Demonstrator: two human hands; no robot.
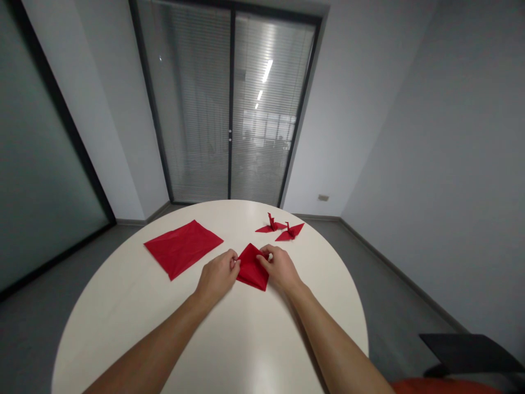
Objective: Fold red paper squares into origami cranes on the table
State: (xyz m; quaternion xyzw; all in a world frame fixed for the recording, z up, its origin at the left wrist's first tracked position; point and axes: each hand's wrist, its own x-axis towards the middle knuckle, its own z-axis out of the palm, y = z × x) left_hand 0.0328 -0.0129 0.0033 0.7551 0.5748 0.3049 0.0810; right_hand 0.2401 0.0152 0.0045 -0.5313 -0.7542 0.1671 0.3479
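A small folded piece of red paper (252, 270) lies between my hands over the middle of the round table. My left hand (217, 276) pinches its left edge between thumb and curled fingers. On the opposite side, my right hand (281, 266) grips the right edge, its thumb resting on the upper face. The fingertips partly cover both edges, so the folds there are hidden. Just beyond my right hand sit two red origami cranes, one farther back (272, 225) and one nearer (290, 232), with their wings spread.
A larger red paper sheet (183, 249) lies flat on the left of the white round table (123, 306). A black and orange chair (471, 353) stands at the lower right. Behind the table is a glass door (197, 109) with blinds, between pale walls.
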